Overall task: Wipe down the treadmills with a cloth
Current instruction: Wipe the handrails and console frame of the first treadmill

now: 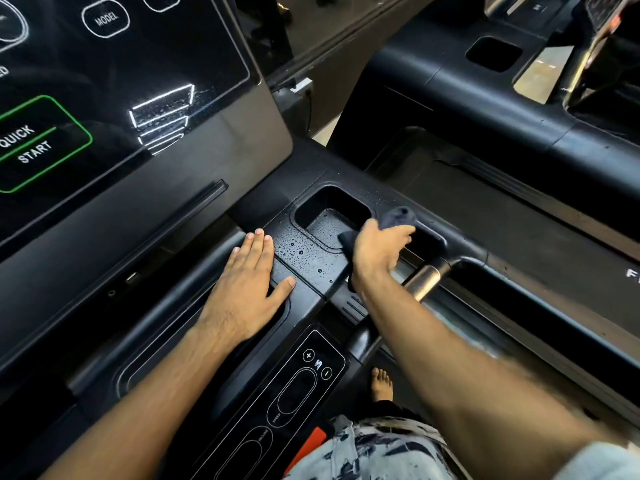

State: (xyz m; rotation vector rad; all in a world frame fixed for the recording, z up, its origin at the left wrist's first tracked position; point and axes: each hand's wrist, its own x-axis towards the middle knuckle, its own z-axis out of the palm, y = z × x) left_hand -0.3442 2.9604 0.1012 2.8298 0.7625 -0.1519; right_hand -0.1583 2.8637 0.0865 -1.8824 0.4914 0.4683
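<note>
On the wet black treadmill console (pixel 308 261), one dark cloth (pixel 398 218) is clenched in the right hand (pixel 377 252) at three o'clock. Left hand (pixel 252 282) lies flat, released. A second treadmill (pixel 485 109) stands at one o'clock.

Head cam, single view, looking forward and down.
Close over treadmill console (pixel 304 258); both forearms enter from bottom edge, second treadmill (pixel 485 98) top right.
</note>
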